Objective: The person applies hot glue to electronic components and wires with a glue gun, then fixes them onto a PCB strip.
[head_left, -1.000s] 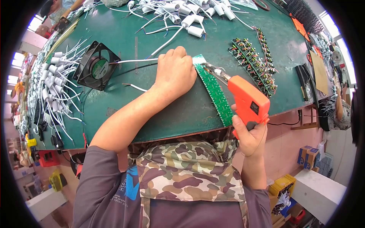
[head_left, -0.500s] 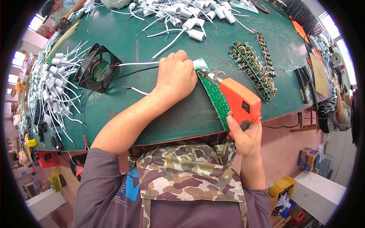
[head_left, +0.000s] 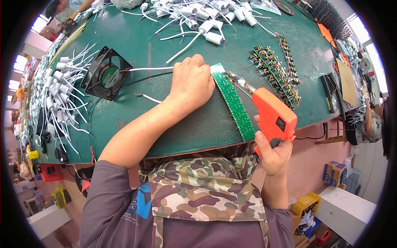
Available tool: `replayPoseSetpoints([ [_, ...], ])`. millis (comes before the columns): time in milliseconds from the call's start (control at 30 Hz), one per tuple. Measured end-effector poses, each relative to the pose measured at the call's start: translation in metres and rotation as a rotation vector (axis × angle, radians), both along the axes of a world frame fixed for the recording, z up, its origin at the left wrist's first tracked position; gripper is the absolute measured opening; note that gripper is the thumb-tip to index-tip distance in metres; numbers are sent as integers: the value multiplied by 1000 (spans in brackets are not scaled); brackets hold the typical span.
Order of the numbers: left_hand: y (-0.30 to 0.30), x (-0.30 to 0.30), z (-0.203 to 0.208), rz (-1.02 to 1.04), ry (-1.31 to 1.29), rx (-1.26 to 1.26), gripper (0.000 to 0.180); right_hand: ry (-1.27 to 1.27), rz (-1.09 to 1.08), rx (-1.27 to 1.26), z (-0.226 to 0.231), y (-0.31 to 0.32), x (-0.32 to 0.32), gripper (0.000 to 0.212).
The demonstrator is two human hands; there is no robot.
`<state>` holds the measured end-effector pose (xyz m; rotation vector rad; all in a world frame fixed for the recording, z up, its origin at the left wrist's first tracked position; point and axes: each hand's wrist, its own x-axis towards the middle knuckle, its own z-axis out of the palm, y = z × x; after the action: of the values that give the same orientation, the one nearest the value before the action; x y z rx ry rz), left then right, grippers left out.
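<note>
My right hand [head_left: 275,155] grips an orange soldering gun [head_left: 275,113] by its handle. The gun's metal nozzle points up and left, its tip at the right edge of a long green circuit board [head_left: 235,105], near the far end. My left hand [head_left: 191,80] is closed in a fist against the board's far left edge; what its fingers hold is hidden beneath it. A white cable [head_left: 151,69] and a black one run from the left and pass out of sight at this hand. Left of it, a black cooling fan [head_left: 106,74] stands tilted on the green tabletop [head_left: 173,128].
White tubular parts with cables [head_left: 206,20] are heaped at the far side, and another pile [head_left: 60,91] lies at the left. Filled circuit boards [head_left: 275,76] with many wires lie to the right. Another person's arm [head_left: 366,120] shows at the far right.
My right hand has drawn the soldering gun right and slightly toward me, uncovering more of the green board. The left hand stays in place.
</note>
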<state>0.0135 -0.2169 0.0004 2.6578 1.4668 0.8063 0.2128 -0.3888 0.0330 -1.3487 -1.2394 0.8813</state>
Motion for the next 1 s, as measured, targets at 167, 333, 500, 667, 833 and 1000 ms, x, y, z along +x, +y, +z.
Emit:
replayPoseSetpoints([
  [167, 0, 0, 1, 3, 13, -2, 9, 72, -18, 2, 1, -3, -1, 44],
  [333, -1, 0, 0, 9, 15, 4, 10, 196, -18, -20, 1, -6, 0, 45],
  [500, -1, 1, 1, 10, 24, -9, 10, 236, -34, 6, -2, -9, 2, 49],
  [667, 0, 0, 0, 12, 30, 8, 10, 232, -38, -8, -1, -10, 3, 49],
  [833, 1, 0, -1, 2, 24, -4, 10, 199, -22, 18, -4, -11, 6, 48],
  [1000, -1, 1, 1, 9, 42, -3, 10, 235, -22, 54, -4, -11, 5, 48],
])
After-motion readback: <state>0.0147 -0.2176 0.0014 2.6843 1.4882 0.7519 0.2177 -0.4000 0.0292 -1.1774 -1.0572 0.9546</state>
